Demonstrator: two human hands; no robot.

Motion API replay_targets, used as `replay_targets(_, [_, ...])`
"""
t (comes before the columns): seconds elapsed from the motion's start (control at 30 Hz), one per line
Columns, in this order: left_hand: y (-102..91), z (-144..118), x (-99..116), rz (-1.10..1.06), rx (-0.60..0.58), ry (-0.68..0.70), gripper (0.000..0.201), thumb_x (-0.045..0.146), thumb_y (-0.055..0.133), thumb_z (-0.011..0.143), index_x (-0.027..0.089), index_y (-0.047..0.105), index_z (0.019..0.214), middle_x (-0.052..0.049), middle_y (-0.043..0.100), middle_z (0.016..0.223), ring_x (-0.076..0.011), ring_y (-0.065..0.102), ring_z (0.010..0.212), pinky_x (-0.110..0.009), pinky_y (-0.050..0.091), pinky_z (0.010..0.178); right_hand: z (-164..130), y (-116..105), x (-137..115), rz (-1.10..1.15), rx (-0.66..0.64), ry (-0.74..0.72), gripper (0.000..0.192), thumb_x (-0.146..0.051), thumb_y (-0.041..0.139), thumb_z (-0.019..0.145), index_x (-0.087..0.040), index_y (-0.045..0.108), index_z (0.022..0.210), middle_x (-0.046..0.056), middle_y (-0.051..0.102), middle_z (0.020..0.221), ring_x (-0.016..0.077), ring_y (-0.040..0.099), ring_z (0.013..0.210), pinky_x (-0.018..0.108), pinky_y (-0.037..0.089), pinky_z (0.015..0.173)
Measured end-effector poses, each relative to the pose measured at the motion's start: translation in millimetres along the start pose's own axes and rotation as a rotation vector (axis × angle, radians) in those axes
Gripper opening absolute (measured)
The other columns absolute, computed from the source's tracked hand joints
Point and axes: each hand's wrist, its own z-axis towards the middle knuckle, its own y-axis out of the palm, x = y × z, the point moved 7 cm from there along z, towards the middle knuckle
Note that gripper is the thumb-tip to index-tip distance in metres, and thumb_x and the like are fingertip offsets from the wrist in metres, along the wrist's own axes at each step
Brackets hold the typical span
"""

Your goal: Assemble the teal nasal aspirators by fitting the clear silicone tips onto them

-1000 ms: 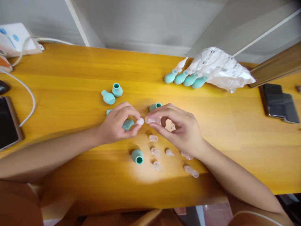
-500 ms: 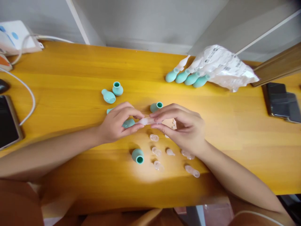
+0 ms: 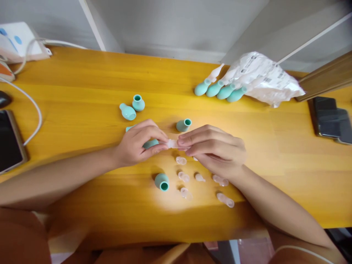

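Note:
Between my hands, above the table, is a small translucent plastic nozzle piece (image 3: 172,143). My left hand (image 3: 140,143) pinches its left end between thumb and forefinger. The fingers of my right hand (image 3: 217,146) close around the right end and cover much of it. Just behind my left fingers lies a teal rubber bulb (image 3: 150,143), partly hidden. Another teal bulb (image 3: 183,125) sits beyond my hands, and one more bulb (image 3: 162,182) rests nearer to me with its opening facing me. Loose clear plastic parts (image 3: 183,176) and a small pointed tip (image 3: 200,177) lie below my right hand.
Two teal bulbs (image 3: 128,111) lie at the back left. Several bulbs with nozzles fitted (image 3: 202,88) stand in a row beside a clear plastic bag (image 3: 271,82). Phones (image 3: 326,115) lie at the right edge; a white cable (image 3: 38,110) and a dark-screened device (image 3: 10,141) are at left.
My right fingers have closed further around the right end of the nozzle piece, flattening over it. My left hand keeps its pinch almost in place. The view has shifted slightly.

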Motion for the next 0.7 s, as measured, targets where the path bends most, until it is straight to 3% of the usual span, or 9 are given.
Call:
replay_targets(0.23, [-0.7,0.4,2.6,-0.028,-0.016,0.028,0.011,0.032,0.079,0.112,0.024,0.073,0.106,-0.005,0.088,0.099,-0.0181,0.08,0.09,-0.031,0.065,0.078,-3.1,0.6,-11.0,-0.129,-0.104,-0.148,0.023,-0.015,0.077,0.107,-0.034,0.089,0.112,0.003,0.092,0.126,0.0298,0.09,0.116,0.046,0.08,0.085])
replay_targets(0.47, [-2.7,-0.4,6.8,-0.022,0.008,0.077,0.014,0.026,0.085,0.108,0.023,0.072,0.105,-0.004,0.089,0.1,-0.0164,0.077,0.087,-0.029,0.064,0.077,-6.5,2.1,-16.1,-0.17,-0.163,-0.08,0.028,-0.014,0.077,0.107,-0.038,0.087,0.117,0.002,0.09,0.132,0.0324,0.087,0.123,0.05,0.081,0.086])
replay_targets(0.7, [-2.3,-1.2,8.3,0.014,0.002,0.098,0.011,0.027,0.081,0.111,0.025,0.074,0.104,-0.002,0.089,0.1,-0.0169,0.077,0.087,-0.031,0.064,0.076,-10.6,5.2,-7.2,-0.11,-0.098,-0.036,0.023,-0.015,0.078,0.106,-0.035,0.088,0.11,0.003,0.091,0.126,0.0298,0.089,0.115,0.047,0.08,0.086])
